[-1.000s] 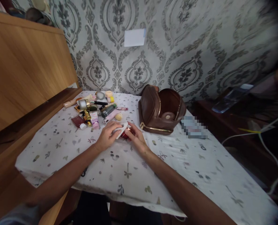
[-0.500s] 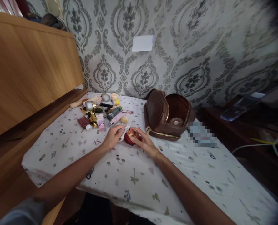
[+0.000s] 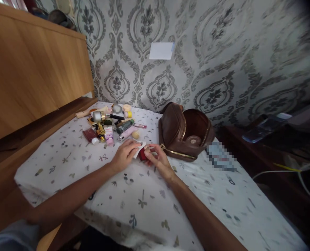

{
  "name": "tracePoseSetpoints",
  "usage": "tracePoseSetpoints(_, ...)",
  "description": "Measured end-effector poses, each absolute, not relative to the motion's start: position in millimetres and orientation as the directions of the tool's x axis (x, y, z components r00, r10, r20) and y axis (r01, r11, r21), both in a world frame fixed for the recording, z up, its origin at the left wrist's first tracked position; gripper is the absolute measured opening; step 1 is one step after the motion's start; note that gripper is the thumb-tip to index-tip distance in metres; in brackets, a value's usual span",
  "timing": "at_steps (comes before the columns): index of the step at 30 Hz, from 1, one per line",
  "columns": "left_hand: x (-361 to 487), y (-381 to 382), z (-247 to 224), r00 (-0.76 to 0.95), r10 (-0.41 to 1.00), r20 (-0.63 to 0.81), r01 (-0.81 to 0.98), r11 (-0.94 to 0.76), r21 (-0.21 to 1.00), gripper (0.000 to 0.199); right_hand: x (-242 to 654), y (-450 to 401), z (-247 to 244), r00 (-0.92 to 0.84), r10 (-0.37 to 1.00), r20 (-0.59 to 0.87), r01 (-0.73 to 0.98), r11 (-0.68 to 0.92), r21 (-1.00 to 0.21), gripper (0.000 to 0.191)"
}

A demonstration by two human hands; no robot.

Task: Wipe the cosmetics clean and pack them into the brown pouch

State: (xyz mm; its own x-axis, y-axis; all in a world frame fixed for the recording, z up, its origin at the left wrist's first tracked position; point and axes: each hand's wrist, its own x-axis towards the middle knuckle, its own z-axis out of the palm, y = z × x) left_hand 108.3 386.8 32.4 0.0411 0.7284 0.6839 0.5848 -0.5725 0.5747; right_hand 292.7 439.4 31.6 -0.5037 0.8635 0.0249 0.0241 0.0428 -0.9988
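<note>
The hands are both closed on things: the left hand (image 3: 123,154) pinches a folded white cloth (image 3: 137,152), the right hand (image 3: 160,160) grips a small red item (image 3: 142,154). The red item sits between them, against or just beside the cloth — contact is hard to tell, and fingers hide its long axis. The right hand is nearer to it. Beyond lie a round yellowish piece (image 3: 135,135) and a dark green tube (image 3: 125,127); the brown bag (image 3: 171,125) stands beyond the right hand — open room on the tabletop (image 3: 113,198) lies towards the person.
</note>
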Motion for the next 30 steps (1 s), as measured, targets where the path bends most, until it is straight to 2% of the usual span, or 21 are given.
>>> tracePoseSetpoints(4,110.3,381.2,31.3,0.112,0.649,0.752,0.667,-0.61,0.428,0.027,292.2,442.6,28.0,-0.489,0.871,0.048,0.017,0.064,-0.998,0.071)
tracePoseSetpoints(7,108.2,375.9,30.8,0.168,0.649,0.742,0.698,-0.61,0.375,0.029,292.1,446.2,27.2,-0.516,0.855,0.055,0.007,0.068,-0.998,0.069)
tracePoseSetpoints(15,106.4,366.7,32.2,0.191,0.661,0.726,0.694,-0.614,0.377,0.026,290.8,449.1,26.4,-0.524,0.847,0.087,-0.041,0.077,-0.996,0.063)
tracePoseSetpoints(20,104.3,372.5,30.2,0.153,0.668,0.729,0.709,-0.588,0.39,0.026,295.9,451.4,24.8,-0.578,0.812,0.088,-0.117,0.024,-0.993,0.072)
tracePoseSetpoints(24,104.0,372.9,28.9,0.153,0.665,0.731,0.723,-0.579,0.376,0.027,296.4,451.8,23.7,-0.587,0.805,0.093,-0.105,0.038,-0.994,0.072)
tracePoseSetpoints(30,109.1,369.4,29.7,0.249,0.655,0.713,0.815,-0.54,0.212,0.029,291.3,452.9,23.3,-0.556,0.826,0.091,-0.08,0.055,-0.995,0.068)
